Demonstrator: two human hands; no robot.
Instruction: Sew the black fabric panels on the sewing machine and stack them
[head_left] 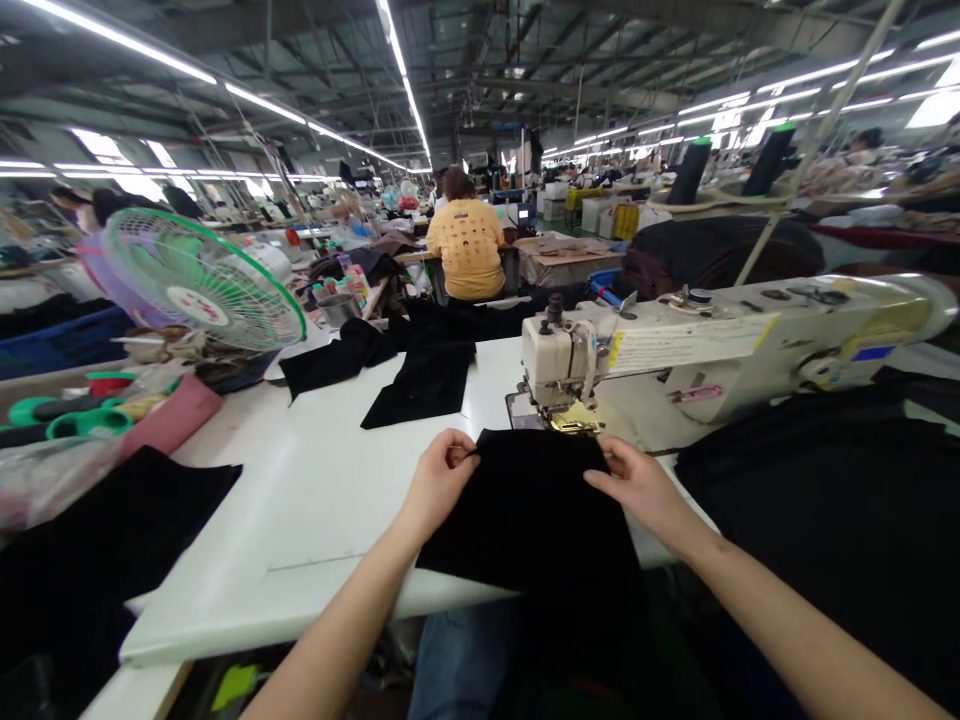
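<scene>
A black fabric piece (544, 510) lies over the front edge of the white table, its far edge just in front of the sewing machine's needle area. My left hand (444, 475) pinches its far left corner between thumb and fingers. At the far right corner, my right hand (637, 485) grips the cloth with thumb and fingertips. The sewing machine (667, 350) stands directly behind the fabric, its head above the far edge. Whether the cloth reaches under the presser foot I cannot tell. The near end of the fabric hangs down toward my lap, dark and hard to make out.
More black fabric pieces (424, 385) lie behind on the white table (315, 510). Dark cloth is piled at right (825, 490) and left (97, 560). A green-rimmed fan (202, 280) stands left, near thread spools (90, 420). A person in a yellow shirt (466, 245) sits ahead.
</scene>
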